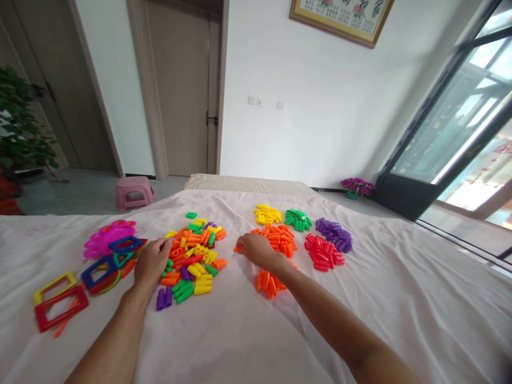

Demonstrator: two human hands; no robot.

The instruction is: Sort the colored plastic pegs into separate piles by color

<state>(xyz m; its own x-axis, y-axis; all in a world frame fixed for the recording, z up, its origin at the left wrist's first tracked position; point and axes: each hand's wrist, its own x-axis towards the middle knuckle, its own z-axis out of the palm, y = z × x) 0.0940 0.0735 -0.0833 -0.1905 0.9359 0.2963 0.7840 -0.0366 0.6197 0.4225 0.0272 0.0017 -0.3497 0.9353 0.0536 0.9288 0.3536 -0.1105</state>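
A heap of mixed plastic tube pieces (194, 250) in orange, yellow, green, red and purple lies left of centre on the cloth. My left hand (153, 260) rests at its left edge, fingers curled together; whatever is in them is hidden. My right hand (258, 249) pinches an orange tube piece (239, 249) between the two orange heaps and the mixed one. One orange pile (282, 239) lies just behind this hand, and a smaller orange pile (269, 284) sits under the forearm. Single-colour piles of yellow (268, 214), green (298, 220), purple (334, 234) and red (324, 252) pieces are beyond.
Left of my left hand are magnetic frame tiles, among them a red square (61, 308) and a blue square (99, 271), beside a pink scalloped plastic piece (104, 238). The bed-like surface has a wrinkled pale cloth (224, 341). A pink stool (135, 193) stands behind.
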